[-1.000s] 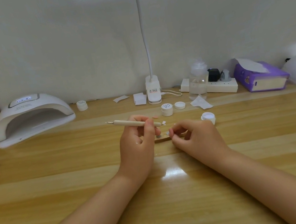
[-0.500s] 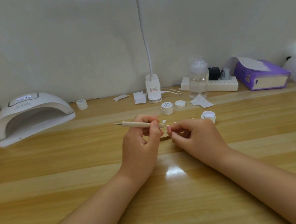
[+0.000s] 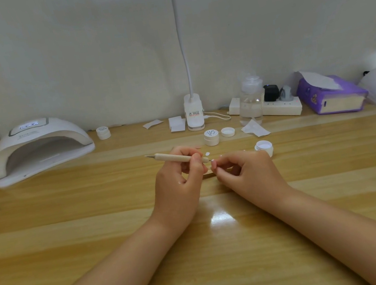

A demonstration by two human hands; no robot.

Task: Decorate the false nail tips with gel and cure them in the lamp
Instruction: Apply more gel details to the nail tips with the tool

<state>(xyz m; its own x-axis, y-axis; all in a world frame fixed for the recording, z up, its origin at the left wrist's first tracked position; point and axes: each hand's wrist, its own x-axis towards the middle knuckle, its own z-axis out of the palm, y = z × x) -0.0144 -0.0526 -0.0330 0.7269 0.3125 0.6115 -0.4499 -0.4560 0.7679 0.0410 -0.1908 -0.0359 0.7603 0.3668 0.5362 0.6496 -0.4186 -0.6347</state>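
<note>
We see 2 bare hands meeting near the middle of a wooden table [image 3: 97, 230]. The left hand [image 3: 176, 183] has its fingers and thumb curled round a pale wooden stick [image 3: 176, 157], pinching it near its right end; the stick lies almost level, its thin metal point sticking out to the left and its other tip reaching toward the right hand [image 3: 248, 172]. The right hand's fingers are curled in with the thumb and forefinger drawn together right at that tip; whatever they pinch there is too small for us to tell. A thin flat wooden piece [image 3: 209, 174] lies on the table under the 2 hands, mostly hidden. 1 small white nail tip [image 3: 207, 153] lies on the table just behind the stick.

An open pot [image 3: 264, 147] sits just beside the right hand, behind it. Farther back stand a closed pot [image 3: 211, 136] and a loose white lid [image 3: 228, 132]. The curing lamp [image 3: 37, 147] sits well apart at the back left, its opening facing us, with another small pot [image 3: 103, 132] near its right side. A desk lamp [image 3: 194, 114] stands at the back centre, then a clear bottle [image 3: 251, 101], a power strip [image 3: 280, 108] and a purple tissue pack [image 3: 332, 97].
</note>
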